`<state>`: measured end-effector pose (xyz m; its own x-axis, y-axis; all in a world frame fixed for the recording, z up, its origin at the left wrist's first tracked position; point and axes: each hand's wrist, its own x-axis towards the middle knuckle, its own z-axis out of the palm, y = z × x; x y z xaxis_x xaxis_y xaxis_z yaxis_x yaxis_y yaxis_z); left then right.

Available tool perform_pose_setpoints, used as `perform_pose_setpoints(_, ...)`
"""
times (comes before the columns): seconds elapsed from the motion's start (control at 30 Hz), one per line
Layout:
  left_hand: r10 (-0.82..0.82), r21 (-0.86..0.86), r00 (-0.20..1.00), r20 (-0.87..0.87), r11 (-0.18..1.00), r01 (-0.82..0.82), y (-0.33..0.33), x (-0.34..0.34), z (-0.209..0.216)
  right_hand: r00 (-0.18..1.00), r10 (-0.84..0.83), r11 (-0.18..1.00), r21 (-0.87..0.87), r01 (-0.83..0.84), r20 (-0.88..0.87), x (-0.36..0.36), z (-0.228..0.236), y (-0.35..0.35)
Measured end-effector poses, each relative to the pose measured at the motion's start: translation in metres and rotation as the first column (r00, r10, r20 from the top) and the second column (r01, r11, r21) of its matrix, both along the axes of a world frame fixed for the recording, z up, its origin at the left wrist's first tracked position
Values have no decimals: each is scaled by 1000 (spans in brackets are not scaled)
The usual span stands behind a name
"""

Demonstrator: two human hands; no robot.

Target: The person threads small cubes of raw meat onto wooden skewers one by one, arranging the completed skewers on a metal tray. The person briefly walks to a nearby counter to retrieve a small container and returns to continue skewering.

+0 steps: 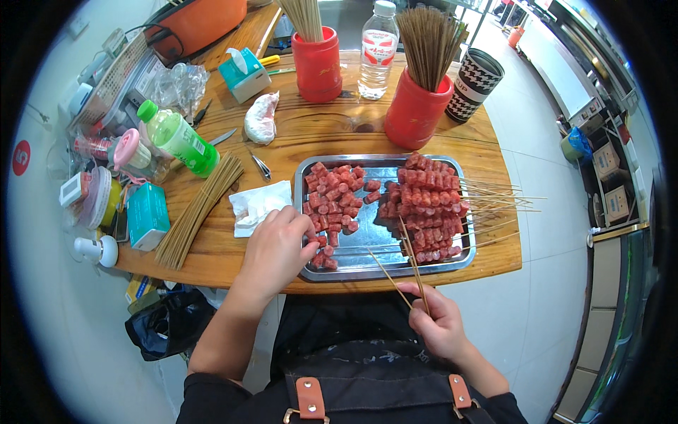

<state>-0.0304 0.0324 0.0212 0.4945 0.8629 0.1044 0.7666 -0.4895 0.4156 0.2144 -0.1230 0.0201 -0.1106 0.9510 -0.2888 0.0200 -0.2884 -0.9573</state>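
Observation:
My left hand (277, 244) is at the left rim of the metal tray (349, 271), its thumb and fingers closing on a short red sausage piece (321, 242). Thin bare bamboo skewers (388, 270) are gripped in my right hand (438, 321), just off the tray's near edge, with their tips pointing up over it. Loose sausage pieces (332, 201) fill the tray's left side. On its right side, threaded sausage skewers (427, 205) are stacked, their bare sticks jutting out past the right rim.
Left of the tray lie a white tissue (263, 206), a bundle of skewers (201, 208) and a green bottle (180, 138). Behind it stand two red skewer holders (317, 67), a clear water bottle (378, 53) and a patterned cup (474, 86). A knife (224, 136) rests at back left.

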Motion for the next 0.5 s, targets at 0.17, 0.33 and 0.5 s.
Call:
perform_pose_setpoints(0.17,-74,-119,997,12,990,75,0,4,3,999,16,999,-51,-15,36,-4,1,1)
perform_pose_setpoints(0.33,79,-252,918,390,967,23,-3,10,3,978,10,1000,1,-11,207,-7,13,1)
perform_pose_setpoints(0.5,669,-753,350,655,540,377,-15,21,-6,970,-21,989,147,-15,241,-16,16,3)
